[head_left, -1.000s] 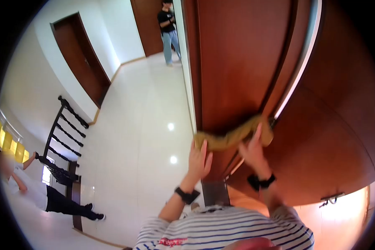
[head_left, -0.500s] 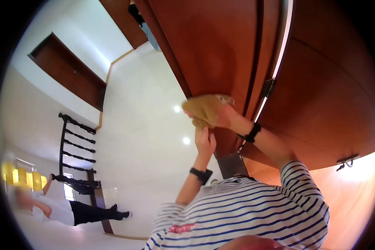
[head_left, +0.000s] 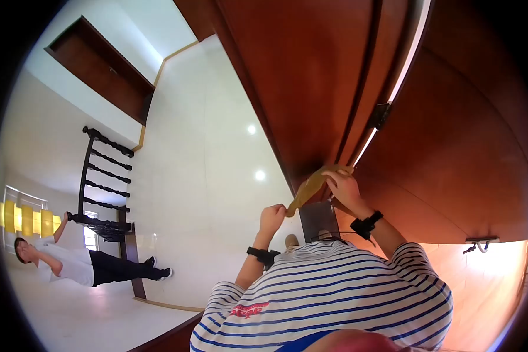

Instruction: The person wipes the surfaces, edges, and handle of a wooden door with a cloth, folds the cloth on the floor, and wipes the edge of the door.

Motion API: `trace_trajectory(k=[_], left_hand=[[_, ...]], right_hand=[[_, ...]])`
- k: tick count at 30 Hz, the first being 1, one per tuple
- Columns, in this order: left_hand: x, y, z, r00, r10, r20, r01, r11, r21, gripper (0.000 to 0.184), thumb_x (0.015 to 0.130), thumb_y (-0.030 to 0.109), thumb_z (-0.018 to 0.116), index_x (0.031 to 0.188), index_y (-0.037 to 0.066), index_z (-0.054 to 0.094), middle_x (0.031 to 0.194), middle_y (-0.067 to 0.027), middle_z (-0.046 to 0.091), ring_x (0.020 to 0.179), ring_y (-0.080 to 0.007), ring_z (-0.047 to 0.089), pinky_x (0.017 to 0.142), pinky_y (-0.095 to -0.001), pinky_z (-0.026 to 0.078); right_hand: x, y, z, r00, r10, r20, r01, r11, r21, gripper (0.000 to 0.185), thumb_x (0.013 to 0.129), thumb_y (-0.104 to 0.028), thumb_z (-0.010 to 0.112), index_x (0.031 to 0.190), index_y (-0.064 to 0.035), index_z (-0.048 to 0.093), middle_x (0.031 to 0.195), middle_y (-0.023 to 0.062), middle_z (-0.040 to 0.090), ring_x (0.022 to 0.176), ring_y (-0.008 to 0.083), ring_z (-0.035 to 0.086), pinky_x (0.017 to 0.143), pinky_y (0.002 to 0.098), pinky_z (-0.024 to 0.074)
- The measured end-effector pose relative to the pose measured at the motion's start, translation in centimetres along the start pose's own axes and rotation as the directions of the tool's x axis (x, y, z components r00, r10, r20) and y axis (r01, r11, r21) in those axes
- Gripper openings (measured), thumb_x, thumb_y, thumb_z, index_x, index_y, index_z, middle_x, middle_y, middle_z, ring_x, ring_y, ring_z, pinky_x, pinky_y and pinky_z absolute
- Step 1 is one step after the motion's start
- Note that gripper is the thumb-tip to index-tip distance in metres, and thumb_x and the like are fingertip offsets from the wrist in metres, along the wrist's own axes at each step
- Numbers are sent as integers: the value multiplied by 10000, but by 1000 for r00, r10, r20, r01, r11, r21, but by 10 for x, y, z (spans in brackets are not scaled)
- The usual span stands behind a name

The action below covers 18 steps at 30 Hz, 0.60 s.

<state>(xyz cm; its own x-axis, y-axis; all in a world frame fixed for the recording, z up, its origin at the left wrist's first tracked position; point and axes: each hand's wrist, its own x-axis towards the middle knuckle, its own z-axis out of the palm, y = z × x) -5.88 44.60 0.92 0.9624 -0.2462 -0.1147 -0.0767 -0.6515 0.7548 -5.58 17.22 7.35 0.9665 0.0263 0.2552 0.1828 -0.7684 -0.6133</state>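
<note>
A mustard-brown cloth (head_left: 312, 186) is stretched between both hands in front of the wooden door frame (head_left: 302, 88). My left hand (head_left: 272, 218) is closed on its lower left end. Higher up and to the right, my right hand (head_left: 344, 189) pinches the other end, close to the frame's edge. The cloth's middle hangs loosely bunched, and whether it touches the wood I cannot tell. Each wrist carries a black band.
An open wooden door (head_left: 446, 135) with a hinge (head_left: 382, 116) and handle (head_left: 482, 241) stands at right. At far left a person (head_left: 67, 264) in a white shirt stands by a dark stair railing (head_left: 102, 186). Pale tiled floor (head_left: 217, 176) spreads leftward.
The cloth, earlier bunched over my right hand, is now drawn out between both hands and lower. My hands have moved apart. The far person's arm is raised towards the head.
</note>
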Motion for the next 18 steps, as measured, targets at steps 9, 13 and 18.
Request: trace_trajectory(k=[9,13,18], left_hand=[[-16,96,-9,900,421,-111,-421,907,29,140,850,160,591,846,29,643,691,-127,596,580,-269,572,538,-321,464],[-12,145,-1,764,636,-106,-627,771,111,116,830,117,610,904,33,642,740,-119,591,632,-274,580,554,-346,468],[-6,143,-7,822,516,-239,-505,856,113,285,840,135,630,1104,30,603,858,-117,615,723,-283,611,600,-337,497]], right_hand=[[-61,22,11,944,-105,312,114,993,-11,431,736,-268,711,1060,-25,564,987,195,589,1118,335,470,921,409,404],[-50,-11,41,866,-355,351,200,891,409,487,728,-231,730,1128,-29,540,1016,172,602,1080,322,515,896,395,429],[-59,-18,58,851,-147,503,-296,659,692,335,808,-134,646,1111,-18,563,984,160,652,929,269,616,813,360,468]])
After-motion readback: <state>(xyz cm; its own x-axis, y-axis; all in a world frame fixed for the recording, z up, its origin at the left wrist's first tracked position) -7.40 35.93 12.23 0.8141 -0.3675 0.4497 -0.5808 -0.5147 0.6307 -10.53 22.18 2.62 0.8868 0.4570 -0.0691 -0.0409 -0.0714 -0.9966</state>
